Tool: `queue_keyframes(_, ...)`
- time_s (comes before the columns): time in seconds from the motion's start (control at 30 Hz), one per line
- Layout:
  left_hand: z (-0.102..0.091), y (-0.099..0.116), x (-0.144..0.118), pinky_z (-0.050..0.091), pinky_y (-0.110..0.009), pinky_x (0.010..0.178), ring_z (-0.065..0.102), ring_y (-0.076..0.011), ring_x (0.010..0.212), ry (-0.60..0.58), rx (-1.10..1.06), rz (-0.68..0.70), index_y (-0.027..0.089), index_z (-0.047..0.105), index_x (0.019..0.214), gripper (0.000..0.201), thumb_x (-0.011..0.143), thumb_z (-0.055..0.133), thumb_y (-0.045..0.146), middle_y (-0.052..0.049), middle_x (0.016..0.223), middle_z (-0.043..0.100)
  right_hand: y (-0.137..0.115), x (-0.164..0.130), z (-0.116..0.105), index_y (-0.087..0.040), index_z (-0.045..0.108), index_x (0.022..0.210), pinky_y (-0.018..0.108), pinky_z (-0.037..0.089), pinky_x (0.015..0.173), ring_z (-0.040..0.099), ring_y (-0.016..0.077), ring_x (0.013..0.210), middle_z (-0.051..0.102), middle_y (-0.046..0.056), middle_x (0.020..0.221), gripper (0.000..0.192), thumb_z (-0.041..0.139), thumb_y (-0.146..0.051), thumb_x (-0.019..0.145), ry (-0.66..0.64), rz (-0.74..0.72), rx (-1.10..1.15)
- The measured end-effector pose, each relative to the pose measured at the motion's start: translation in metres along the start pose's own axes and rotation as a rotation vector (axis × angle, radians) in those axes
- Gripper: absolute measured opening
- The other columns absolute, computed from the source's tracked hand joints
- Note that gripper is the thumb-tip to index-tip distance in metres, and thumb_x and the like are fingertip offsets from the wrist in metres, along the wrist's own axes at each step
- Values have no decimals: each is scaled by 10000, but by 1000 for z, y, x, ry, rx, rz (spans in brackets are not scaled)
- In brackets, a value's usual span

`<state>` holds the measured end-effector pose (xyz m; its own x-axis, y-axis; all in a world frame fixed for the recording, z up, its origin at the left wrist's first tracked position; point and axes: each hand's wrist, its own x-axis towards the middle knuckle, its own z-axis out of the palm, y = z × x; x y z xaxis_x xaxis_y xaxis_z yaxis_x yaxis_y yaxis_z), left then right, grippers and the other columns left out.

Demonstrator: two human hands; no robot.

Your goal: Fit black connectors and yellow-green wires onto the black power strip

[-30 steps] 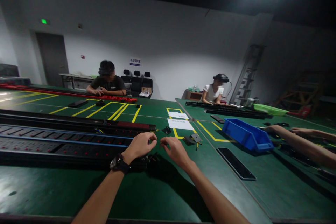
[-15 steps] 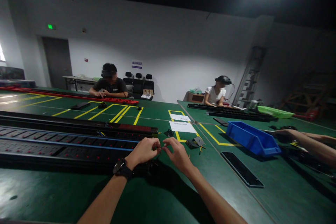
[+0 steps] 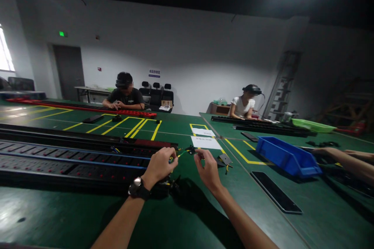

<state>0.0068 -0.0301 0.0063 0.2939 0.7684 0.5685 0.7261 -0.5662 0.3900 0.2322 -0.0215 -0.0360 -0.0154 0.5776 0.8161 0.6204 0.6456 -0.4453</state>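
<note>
Green bench. Thin green-yellow wire [image 3: 181, 153], light and limp, runs 9-to-3 between my left hand [image 3: 159, 165] and right hand [image 3: 208, 168], fingers pinching its ends.

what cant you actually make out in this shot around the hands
Head view only:
- Thin wire between left hand and right hand: too small and dim to tell whether either hand grips it.
- Dark part under the left wrist: hidden by the hand and shadow.
- White sheets: print too small to read.
- Long power strip: cut off at the left edge.
</note>
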Motion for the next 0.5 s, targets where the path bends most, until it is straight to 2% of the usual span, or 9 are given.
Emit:
queue_keyframes(0.13, 9, -11, 7, 425, -256, 648, 587, -141, 657, 96, -304, -227, 203, 582, 812, 72, 855, 595, 260, 11, 713, 652, -1, 0, -1, -190, 660, 1093, 326, 528, 769, 654, 198, 805, 662, 64, 926, 229, 495, -334, 1025, -7, 7, -17)
queue_keyframes(0.23, 12, -20, 12, 444, -260, 664, 614, -152, 685, 129, -457, -372, 187, 608, 819, 79, 826, 598, 265, -5, 718, 668, -1, -1, 0, -185, 661, 1083, 323, 520, 771, 650, 195, 798, 663, 65, 933, 229, 495, -330, 1023, -33, 12, -22)
queue_keyframes(0.33, 13, -26, 15, 460, -261, 676, 632, -161, 731, 143, -580, -459, 170, 626, 792, 117, 803, 606, 285, -38, 772, 691, -2, -2, 1, -187, 667, 1074, 321, 514, 773, 651, 197, 806, 676, 72, 956, 228, 492, -322, 1019, -70, 11, -30)
queue_keyframes(0.5, 15, -32, 15, 421, -242, 573, 605, -152, 644, 115, -654, -555, 169, 623, 796, 220, 816, 613, 389, -49, 745, 691, -3, -3, 3, -190, 675, 1066, 324, 508, 793, 666, 213, 853, 698, 82, 992, 232, 485, -314, 1020, -115, 9, -45)
